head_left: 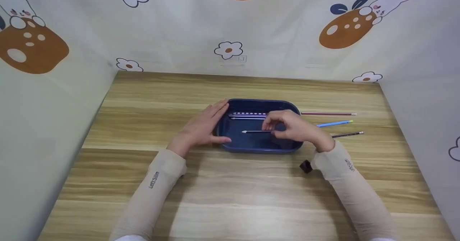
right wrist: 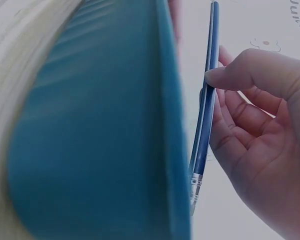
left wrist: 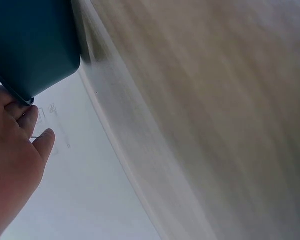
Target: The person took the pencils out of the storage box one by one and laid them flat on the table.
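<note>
A dark blue rectangular tray (head_left: 260, 150) with rounded corners lies on the table. At its left end my left hand (head_left: 201, 127) rests against the rim, fingers fairly straight and thumb spread over the edge. The left wrist view shows fingertips touching the tray's lip (left wrist: 27, 100). Over the tray, my right hand (head_left: 293, 126) pinches a dark blue pencil (head_left: 253, 131) between thumb and fingers, its point facing left. The right wrist view shows the pencil's silver ferrule and eraser end (right wrist: 195, 190). Inside the tray, along the far side, lie several pencils (head_left: 248, 116), partly hidden by the right hand.
Right of the tray lie a dark red pencil (head_left: 329, 113), a light blue pencil (head_left: 336, 123) and a dark pencil (head_left: 348, 134), the latter two partly behind the right hand. A small black object (head_left: 306, 166) sits at the right cuff. Printed sheeting (head_left: 179, 36) surrounds the wood-grain table (head_left: 230, 198).
</note>
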The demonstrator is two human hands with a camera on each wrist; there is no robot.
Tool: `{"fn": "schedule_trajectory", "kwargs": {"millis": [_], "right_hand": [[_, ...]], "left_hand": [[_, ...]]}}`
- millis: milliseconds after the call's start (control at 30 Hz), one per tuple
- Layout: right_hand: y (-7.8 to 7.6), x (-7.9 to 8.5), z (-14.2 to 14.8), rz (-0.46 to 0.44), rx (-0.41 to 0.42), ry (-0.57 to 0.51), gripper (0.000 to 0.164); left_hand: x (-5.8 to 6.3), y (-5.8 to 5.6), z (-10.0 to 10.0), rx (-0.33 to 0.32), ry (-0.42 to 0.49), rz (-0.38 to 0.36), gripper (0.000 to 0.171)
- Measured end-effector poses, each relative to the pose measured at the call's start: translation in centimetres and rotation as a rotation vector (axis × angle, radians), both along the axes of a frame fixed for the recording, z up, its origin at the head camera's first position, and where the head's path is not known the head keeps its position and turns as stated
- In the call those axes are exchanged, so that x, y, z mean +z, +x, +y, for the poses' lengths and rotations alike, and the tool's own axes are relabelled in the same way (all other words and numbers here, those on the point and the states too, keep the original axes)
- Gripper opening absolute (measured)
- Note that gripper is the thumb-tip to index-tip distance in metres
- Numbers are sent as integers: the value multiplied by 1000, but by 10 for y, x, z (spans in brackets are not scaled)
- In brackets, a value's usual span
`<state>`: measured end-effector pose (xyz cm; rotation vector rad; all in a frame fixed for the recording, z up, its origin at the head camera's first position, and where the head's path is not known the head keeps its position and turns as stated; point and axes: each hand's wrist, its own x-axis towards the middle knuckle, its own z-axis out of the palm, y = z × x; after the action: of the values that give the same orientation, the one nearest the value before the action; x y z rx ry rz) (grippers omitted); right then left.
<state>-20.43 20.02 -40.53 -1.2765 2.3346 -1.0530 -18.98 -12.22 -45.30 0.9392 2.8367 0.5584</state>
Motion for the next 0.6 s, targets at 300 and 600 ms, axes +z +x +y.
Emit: {"fn": "schedule_trajectory", "kwargs": {"millis": [300,600], "right_hand": [[5,10,14,4,-29,-9,27],[10,15,34,-45,-116,-2,30]], "left_hand": [[-2,-1,0,3,-5,3,113],[-1,-1,0,0,-2,0,113]]}}
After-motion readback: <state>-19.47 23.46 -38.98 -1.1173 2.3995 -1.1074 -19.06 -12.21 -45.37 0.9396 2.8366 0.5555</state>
